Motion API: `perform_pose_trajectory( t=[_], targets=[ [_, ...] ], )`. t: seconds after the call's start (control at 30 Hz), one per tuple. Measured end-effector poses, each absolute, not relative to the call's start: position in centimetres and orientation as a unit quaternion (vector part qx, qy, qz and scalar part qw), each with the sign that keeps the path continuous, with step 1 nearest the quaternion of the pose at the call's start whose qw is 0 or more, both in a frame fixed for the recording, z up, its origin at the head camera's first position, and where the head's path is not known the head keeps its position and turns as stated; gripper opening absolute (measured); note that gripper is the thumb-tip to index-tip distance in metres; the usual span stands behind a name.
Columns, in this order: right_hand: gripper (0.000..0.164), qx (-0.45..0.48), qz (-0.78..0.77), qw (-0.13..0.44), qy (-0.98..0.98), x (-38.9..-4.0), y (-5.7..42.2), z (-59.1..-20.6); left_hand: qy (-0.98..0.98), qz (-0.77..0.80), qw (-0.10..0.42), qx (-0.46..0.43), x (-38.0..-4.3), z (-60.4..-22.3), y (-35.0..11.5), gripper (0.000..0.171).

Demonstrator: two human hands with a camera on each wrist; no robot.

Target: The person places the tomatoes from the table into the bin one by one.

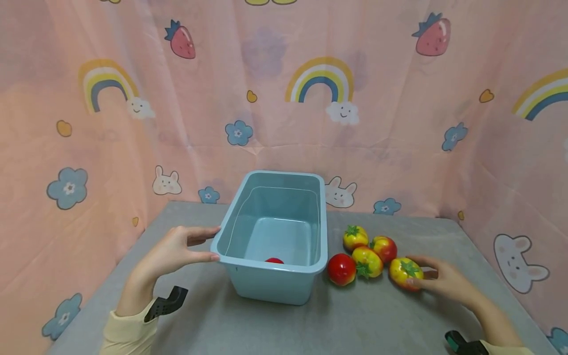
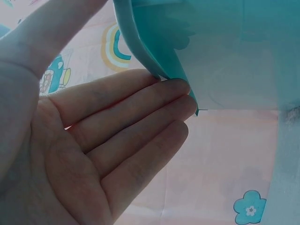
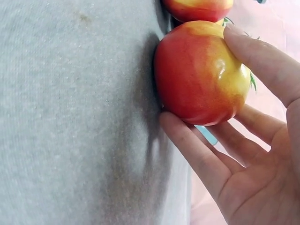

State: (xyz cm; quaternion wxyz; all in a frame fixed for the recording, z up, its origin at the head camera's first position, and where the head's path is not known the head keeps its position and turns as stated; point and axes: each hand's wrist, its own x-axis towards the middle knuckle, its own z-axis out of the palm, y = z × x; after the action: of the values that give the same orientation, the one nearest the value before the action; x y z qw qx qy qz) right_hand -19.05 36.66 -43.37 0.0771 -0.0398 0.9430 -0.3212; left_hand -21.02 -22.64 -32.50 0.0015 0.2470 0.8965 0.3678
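1. A pink curtain, printed with rainbows, rabbits, strawberries and flowers, hangs beyond both hands and along their outer sides.
2. The grey counter spreads beneath both hands.
3. A light blue bin stands on it between the hands, nearer the left one.
4. The left hand touches the bin's rim at its left side; its four fingers are straight and its thumb is spread wide from them.
5. The right hand holds a red-and-yellow tomato between thumb and fingers, narrowed to the fruit's width; whether the fruit is raised off the counter, I cannot tell.
6. Just left of the right hand's fruit, a cluster of three more red-and-yellow tomatoes sits close together.
7. A plain red tomato lies farther left of that hand, next to the bin.
8. Inside the bin, right of the left hand, a red object shows only its top above the near rim.
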Motion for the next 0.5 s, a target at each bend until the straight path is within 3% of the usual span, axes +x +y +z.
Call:
perform_pose_trajectory(
  t=[0.5],
  targets=[
    [0.066,-0.048,-0.328,0.073,0.941,-18.89,36.59,-43.28,0.897,0.366,0.003,0.249,-21.03,-32.48,-22.70,0.069]
  ],
)
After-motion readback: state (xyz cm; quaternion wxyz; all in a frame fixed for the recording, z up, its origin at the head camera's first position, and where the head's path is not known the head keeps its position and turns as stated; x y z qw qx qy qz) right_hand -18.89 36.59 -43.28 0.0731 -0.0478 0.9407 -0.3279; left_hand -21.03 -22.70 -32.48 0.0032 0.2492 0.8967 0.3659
